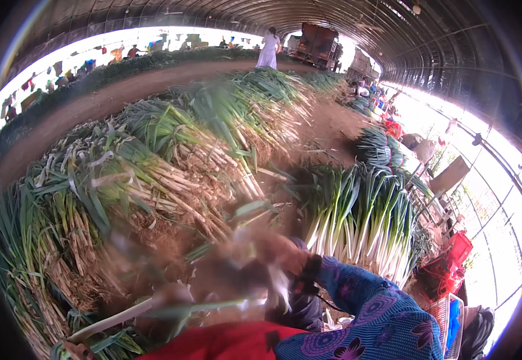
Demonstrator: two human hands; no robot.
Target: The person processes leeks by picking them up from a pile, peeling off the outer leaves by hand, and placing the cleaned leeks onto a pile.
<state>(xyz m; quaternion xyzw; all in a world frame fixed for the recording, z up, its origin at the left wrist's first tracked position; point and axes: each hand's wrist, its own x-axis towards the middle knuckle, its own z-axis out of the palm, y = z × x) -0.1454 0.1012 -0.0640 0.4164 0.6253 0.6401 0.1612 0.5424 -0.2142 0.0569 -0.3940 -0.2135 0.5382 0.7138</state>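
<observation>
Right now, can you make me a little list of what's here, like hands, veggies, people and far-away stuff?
Right hand: blurred, below a blue patterned sleeve; its grip can't be told
Left hand: too blurred to pick out surely
Near the hands: a long pale leek, lower left
Left side: a big heap of leeks, many with brown roots
Right side: a row of cleaner leeks, white stems
Far away: a person in white, a truck
Overhead: an arched roof

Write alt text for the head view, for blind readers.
The wearer's blurred right hand, in a blue patterned sleeve, is low between a heap of brown-rooted green onions and a cleaner, white-stemmed row; one long stalk crosses the foreground. Behind, a person in pale clothes and a truck stand under an arched roof.
</observation>
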